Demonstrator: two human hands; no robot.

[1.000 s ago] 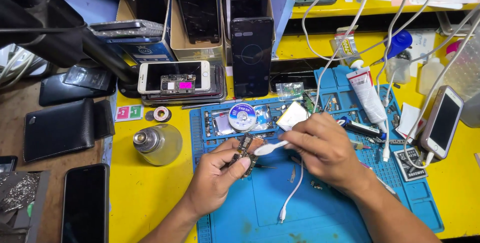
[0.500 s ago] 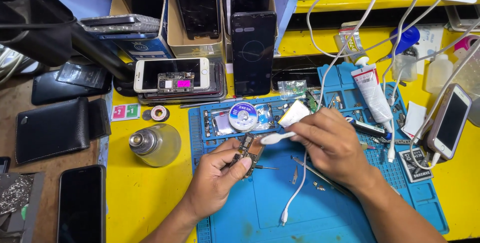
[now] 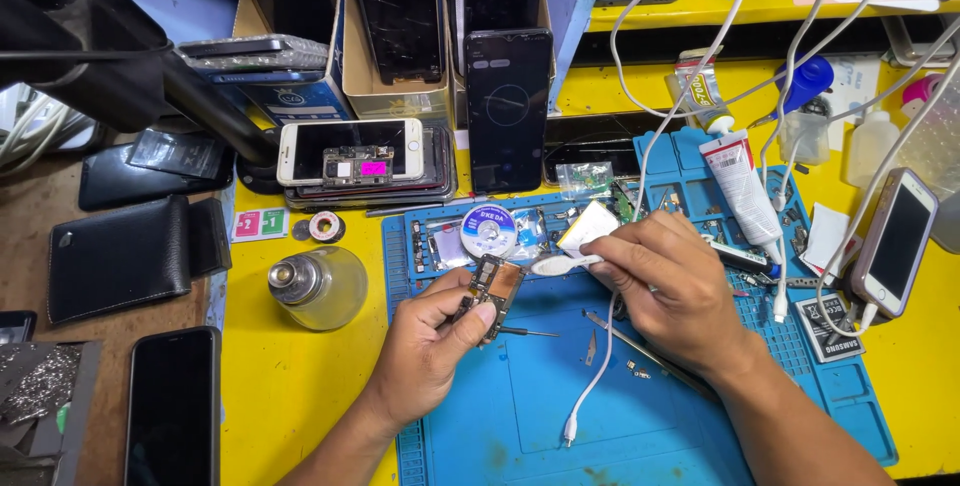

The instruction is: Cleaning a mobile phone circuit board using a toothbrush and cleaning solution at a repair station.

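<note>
Holding a small circuit board (image 3: 487,288) tilted above the blue mat (image 3: 620,416), left hand (image 3: 425,346) curled, thumb pressed on the board's near edge, fingers tucked beneath; grip narrow and closed on the board. Reaching in from the lower edge, forearm bare, wrist bent slightly inward. Pinching a white tool (image 3: 562,265) between thumb and forefinger, right hand (image 3: 675,291) arched over the mat, knuckles up, tool tip pointing left and ending just beside the board's upper end; grip closed on the tool. Trailing from under that hand, a thin white cable (image 3: 592,386) running down across the mat to a small plug.

Board: dark, flat, roughly rectangular, dotted with tiny metal parts and a coppery patch. Mat: soft-looking, matte blue, moulded with little trays along the top and right rim. Lying on it near the right hand, slim metal tweezers (image 3: 640,346), shiny and straight. Behind the board, a round spool (image 3: 488,231), pale and glossy. Left of the mat on the yellow counter (image 3: 290,386), a clear glass bottle (image 3: 320,288) with a metal cap, smooth and rounded. Farther left, a black leather-like wallet (image 3: 130,258). Right of the mat, a white phone (image 3: 897,241) on a cable.
</note>
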